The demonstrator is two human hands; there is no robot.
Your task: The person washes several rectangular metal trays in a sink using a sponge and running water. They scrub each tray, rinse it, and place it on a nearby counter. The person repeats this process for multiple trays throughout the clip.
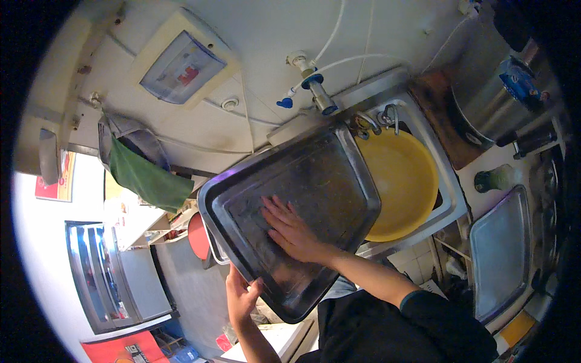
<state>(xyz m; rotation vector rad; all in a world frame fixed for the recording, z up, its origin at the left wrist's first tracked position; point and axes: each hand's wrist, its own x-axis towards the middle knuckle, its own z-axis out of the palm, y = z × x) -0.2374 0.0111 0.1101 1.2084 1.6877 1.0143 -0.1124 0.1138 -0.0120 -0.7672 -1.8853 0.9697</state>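
Observation:
A large dark metal baking tray (313,181) with a raised rim lies tilted across the sink area. Its right end overlaps a yellow plastic basin (404,190) in the stainless steel sink. My left hand (243,290) grips the tray's near left edge, with the thumb over the rim and the fingers hidden beneath. My right hand (292,233) rests flat on the tray's inner face, its fingers spread and nothing held in it. The tray's surface looks streaked and shiny, perhaps wet.
A wall tap (320,93) with white hoses and sink faucets (370,122) stand behind the tray. On the right are a wooden board (435,109), a large metal pot (490,100), a green-tinted glass (492,179) and another metal tray (501,254). A green cloth (147,174) hangs at left.

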